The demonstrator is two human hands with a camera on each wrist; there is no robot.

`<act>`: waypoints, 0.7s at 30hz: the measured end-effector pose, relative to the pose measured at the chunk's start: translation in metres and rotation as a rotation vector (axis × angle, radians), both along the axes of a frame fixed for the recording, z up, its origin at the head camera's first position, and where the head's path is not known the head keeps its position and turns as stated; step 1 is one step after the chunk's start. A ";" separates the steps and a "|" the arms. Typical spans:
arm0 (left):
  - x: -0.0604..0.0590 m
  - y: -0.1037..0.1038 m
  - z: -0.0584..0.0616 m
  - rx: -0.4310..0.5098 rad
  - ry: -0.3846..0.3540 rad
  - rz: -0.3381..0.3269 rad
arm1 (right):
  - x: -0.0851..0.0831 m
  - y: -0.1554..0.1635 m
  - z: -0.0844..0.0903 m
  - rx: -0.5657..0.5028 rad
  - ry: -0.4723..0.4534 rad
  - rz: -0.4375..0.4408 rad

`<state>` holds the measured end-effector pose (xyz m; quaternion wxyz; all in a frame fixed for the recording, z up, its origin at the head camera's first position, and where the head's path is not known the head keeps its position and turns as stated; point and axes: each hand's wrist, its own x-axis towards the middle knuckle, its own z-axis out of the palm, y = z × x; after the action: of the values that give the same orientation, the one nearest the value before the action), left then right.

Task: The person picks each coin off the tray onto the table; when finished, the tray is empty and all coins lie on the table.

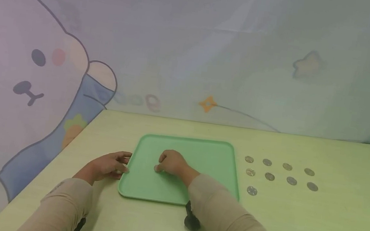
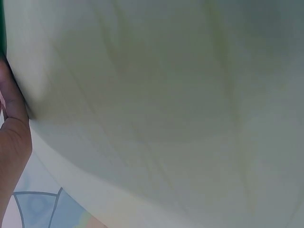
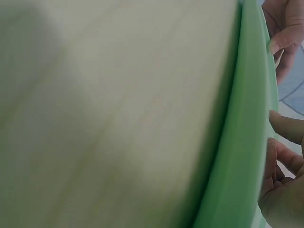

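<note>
Your right hand (image 1: 170,162) rests curled on the green tray (image 1: 214,155), pinching what looks like 1 coin, hard to tell. Your left hand (image 1: 109,166), fingers relaxed, touches the tray's left rim. 9 coins (image 1: 269,176) still lie right of it on the tabletop (image 1: 331,226).

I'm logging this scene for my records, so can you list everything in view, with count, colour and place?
Tray: one, light green, on the table in front of the person.
Coins: nine, silver, flat on the table right of the tray, in two rows of four plus one nearer the person.
Table: one, pale yellow-green wood grain.
Backdrop: one, pastel cartoon bear with hearts and stars, behind and left of the table.
Left hand: at the tray's left edge, fingers touching the rim.
Right hand: over the tray's inside, fingers curled, knuckles down; whether it holds anything is hidden.
Sleeves: two, beige.
</note>
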<state>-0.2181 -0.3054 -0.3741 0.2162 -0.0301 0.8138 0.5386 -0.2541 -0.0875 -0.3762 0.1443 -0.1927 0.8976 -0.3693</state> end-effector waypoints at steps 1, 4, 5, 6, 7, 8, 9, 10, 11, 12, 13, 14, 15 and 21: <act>0.000 -0.001 0.000 -0.001 0.002 0.004 | 0.000 -0.001 0.000 0.020 0.015 0.006; 0.001 -0.001 0.001 0.001 0.010 0.000 | 0.001 -0.002 0.000 0.065 0.043 0.015; 0.001 -0.001 0.001 0.000 0.013 -0.005 | 0.001 -0.002 0.000 0.080 0.050 0.015; 0.001 -0.001 0.001 0.000 0.013 -0.006 | 0.001 -0.002 0.000 0.083 0.049 0.014; 0.002 -0.001 0.001 -0.001 0.015 -0.006 | 0.002 -0.002 0.000 0.081 0.049 0.013; 0.002 0.000 0.002 -0.001 0.014 -0.006 | 0.002 -0.002 0.000 0.078 0.049 0.012; 0.003 0.000 0.002 -0.004 0.013 -0.002 | 0.002 -0.003 0.000 0.076 0.049 0.012; 0.003 0.000 0.002 -0.006 0.011 0.002 | 0.003 -0.002 0.001 0.075 0.049 0.010; 0.003 0.001 0.003 -0.009 0.012 0.003 | 0.003 -0.002 0.002 0.074 0.054 0.009; 0.003 0.001 0.003 -0.009 0.012 0.006 | 0.004 -0.002 0.002 0.070 0.058 0.005; 0.003 0.002 0.003 -0.011 0.015 0.004 | 0.004 -0.002 0.003 0.065 0.060 -0.002; 0.003 0.002 0.003 -0.011 0.017 0.002 | 0.005 -0.002 0.003 0.062 0.063 -0.008; 0.003 0.002 0.003 -0.010 0.021 0.001 | 0.005 -0.001 0.003 0.055 0.065 -0.013; 0.003 0.001 0.001 -0.009 0.020 0.012 | 0.007 0.000 0.004 -0.018 0.073 -0.030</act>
<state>-0.2155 -0.3044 -0.3727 0.2047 -0.0307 0.8181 0.5365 -0.2471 -0.0876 -0.3724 0.1039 -0.1939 0.9017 -0.3722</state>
